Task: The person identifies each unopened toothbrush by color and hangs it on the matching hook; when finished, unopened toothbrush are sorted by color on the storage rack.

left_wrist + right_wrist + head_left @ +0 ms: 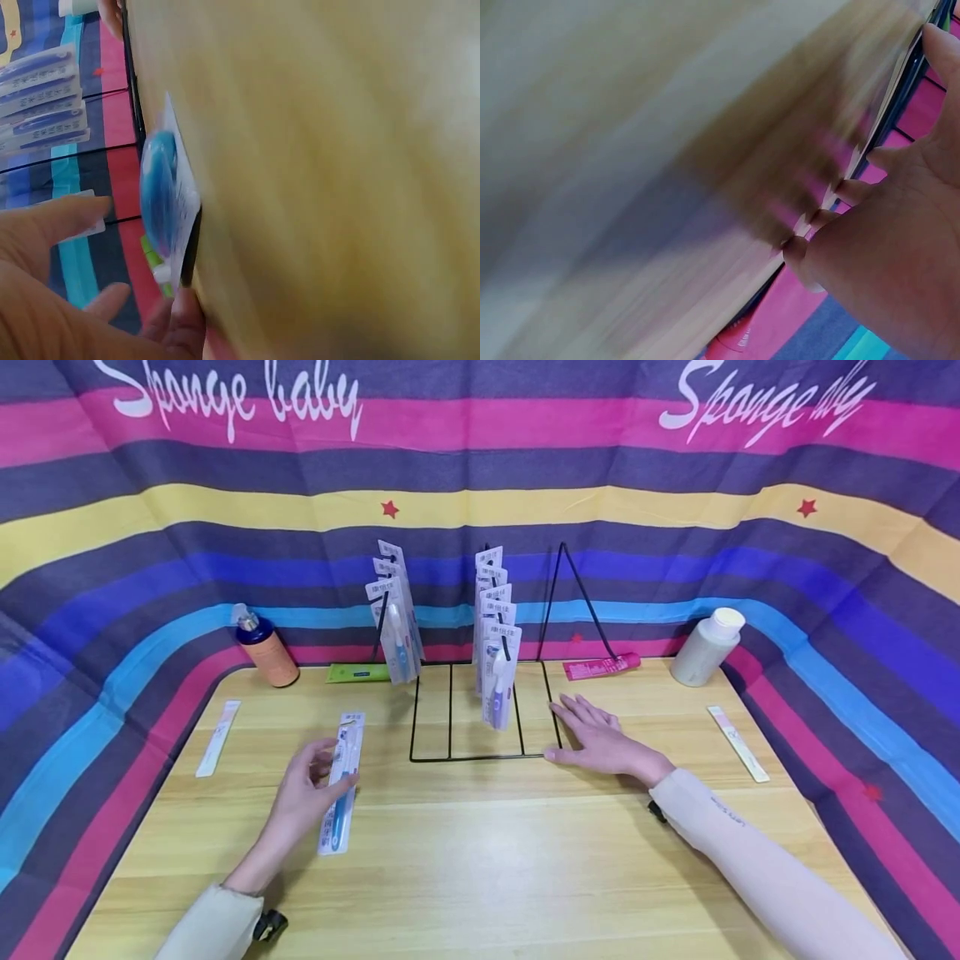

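So the left hand (pixel 303 793) is pinching a blue toothbrush pack (pixel 342 781) that lies on the tabletop (pixel 480 860) in front of the wire rack (pixel 480 710). The right hand (pixel 600 739) rests flat, fingers relaxed, right at the rack's base. Two rows of packs hang on the rack; I can't count them cleanly. Around it: two bottles, orange (pixel 264 647) and white (pixel 705 647), a green tube (pixel 358 672), a pink tube (pixel 600 666), and two flat packs (pixel 217 737) (pixel 738 743) at the sides.

Far left on the wooden table (pixel 480 860), an orange bottle (pixel 264 647) with a green packet (pixel 358 673) lying just beside it. Far right, a white bottle (pixel 707 647), a pink tube (pixel 602 666) nearer the middle. Slim white sachets lie at the left edge (pixel 218 737) and the right edge (pixel 738 742). Striped cloth (pixel 150 527) hangs behind.
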### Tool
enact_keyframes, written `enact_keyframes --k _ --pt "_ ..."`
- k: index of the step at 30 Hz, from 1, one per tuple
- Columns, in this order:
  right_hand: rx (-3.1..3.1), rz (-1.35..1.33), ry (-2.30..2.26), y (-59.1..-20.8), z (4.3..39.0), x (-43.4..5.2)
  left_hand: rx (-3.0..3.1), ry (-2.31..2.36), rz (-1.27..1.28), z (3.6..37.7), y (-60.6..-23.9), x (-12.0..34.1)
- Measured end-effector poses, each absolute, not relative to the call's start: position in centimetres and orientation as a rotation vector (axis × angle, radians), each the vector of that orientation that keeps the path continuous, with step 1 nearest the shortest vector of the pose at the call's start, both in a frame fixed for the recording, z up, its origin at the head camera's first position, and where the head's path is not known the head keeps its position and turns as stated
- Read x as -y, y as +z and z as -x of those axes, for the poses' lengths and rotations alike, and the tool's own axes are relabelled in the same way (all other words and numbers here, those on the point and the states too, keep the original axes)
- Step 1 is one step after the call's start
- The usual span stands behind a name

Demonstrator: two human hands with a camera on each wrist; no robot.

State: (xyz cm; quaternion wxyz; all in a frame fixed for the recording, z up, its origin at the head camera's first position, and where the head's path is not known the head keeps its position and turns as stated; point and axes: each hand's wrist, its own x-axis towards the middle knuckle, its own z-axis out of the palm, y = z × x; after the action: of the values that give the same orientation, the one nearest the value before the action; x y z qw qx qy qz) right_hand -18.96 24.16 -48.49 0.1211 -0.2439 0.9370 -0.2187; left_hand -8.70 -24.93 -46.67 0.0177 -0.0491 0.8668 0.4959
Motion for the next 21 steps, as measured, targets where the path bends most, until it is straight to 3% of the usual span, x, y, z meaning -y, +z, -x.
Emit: enact_keyframes --k 21 --pt "-2.739 0.71 -0.628 -48.52 18.97 -24.25 -2.515 1.484 0.135 8.54 -46.52 24.12"
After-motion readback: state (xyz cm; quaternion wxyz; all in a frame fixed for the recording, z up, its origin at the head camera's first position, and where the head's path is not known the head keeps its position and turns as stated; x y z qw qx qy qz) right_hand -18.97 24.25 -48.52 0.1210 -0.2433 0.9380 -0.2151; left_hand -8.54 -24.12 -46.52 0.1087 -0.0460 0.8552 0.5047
